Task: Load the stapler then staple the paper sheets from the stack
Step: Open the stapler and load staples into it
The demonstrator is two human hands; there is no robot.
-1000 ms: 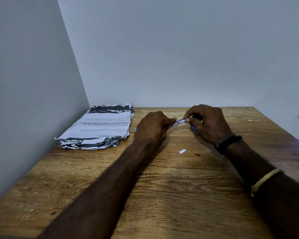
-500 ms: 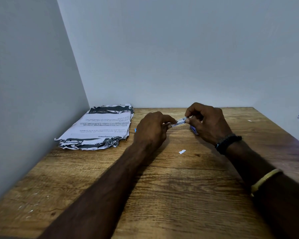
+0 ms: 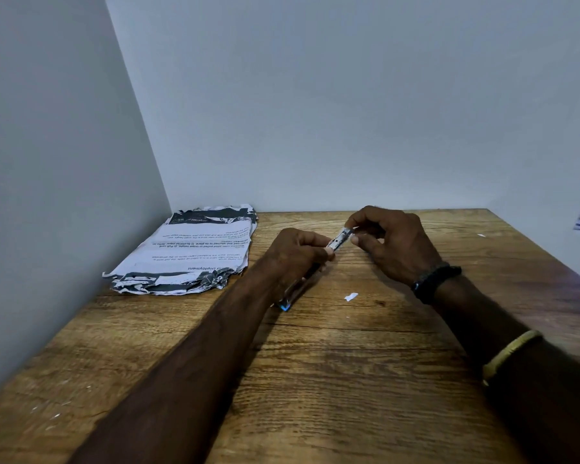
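Your left hand [image 3: 295, 252] is curled around the stapler [image 3: 339, 239], holding it just above the counter [image 3: 349, 380], a little past the middle. Only the stapler's metal front end shows, sticking out of your fist and tilted up to the right. A blurred blue tip pokes out under the same hand on the near side. Your right hand [image 3: 395, 246] meets it from the other side: thumb and forefinger pinch that metal end, and the other fingers are bent behind. I cannot tell if staples are inside.

The stack of paper sheets [image 3: 195, 252] lies flat in the far left corner of the counter against the wall, well apart from your hands, its edges crumpled and its print upside down to you. A small white paper scrap [image 3: 350, 297] lies on the wood, near your right wrist. That arm wears a black wristband [image 3: 434, 281] and a yellow band [image 3: 509, 353].
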